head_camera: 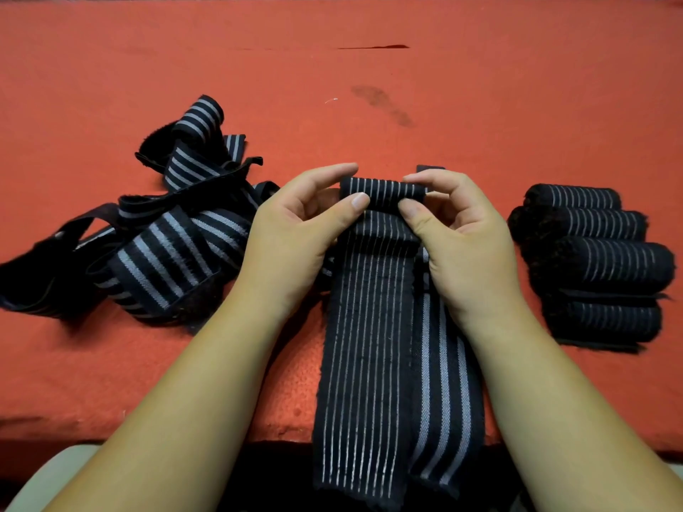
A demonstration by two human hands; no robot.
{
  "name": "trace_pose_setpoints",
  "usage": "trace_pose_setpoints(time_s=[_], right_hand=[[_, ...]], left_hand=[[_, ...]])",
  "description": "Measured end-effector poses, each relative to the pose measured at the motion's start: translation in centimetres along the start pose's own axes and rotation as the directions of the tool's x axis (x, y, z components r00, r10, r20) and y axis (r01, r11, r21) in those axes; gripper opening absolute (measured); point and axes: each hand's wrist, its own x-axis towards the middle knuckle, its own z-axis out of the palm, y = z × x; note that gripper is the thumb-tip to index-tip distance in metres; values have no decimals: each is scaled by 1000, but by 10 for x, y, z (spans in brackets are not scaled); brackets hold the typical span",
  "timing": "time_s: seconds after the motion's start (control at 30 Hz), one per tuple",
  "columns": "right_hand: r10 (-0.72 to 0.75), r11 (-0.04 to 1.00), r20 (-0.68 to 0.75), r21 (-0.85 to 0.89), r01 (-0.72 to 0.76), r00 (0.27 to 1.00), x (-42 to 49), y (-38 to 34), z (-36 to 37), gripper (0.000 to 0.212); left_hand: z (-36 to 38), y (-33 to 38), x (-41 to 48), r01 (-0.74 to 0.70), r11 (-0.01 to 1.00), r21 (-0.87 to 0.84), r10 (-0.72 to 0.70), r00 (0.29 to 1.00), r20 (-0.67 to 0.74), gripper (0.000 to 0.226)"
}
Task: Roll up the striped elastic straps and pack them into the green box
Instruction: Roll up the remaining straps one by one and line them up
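A black strap with thin white stripes lies lengthwise in front of me, its near end hanging over the table edge. Its far end is curled into a small roll. My left hand pinches the roll's left end between thumb and fingers. My right hand pinches the right end the same way. A second strap with wider grey stripes lies partly under the first. No green box is in view.
A tangled pile of loose striped straps lies to the left. Several finished rolls sit stacked at the right. All of it rests on an orange-red cloth surface with a dark stain at the back.
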Motion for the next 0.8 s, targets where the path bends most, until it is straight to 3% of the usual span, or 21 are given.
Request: trace_pose_setpoints(time_s=[0.2,0.3,0.63,0.8], right_hand=[[63,996,50,64,-66,997,-2,-6,0,19],[67,998,61,16,-68,996,-1,-6,-1,22],[60,997,45,48,-62,997,-1,-1,0,29],[128,979,125,143,-146,984,-1,-2,-1,24]], left_hand=[[-2,-5,2,-28,998,-56,28,1000,-2,36],[-3,-5,3,-30,997,-64,29,1000,-11,38],[-3,-2,4,9,999,53,-10,1000,11,35],[-4,0,2,15,997,-81,-11,998,56,39]])
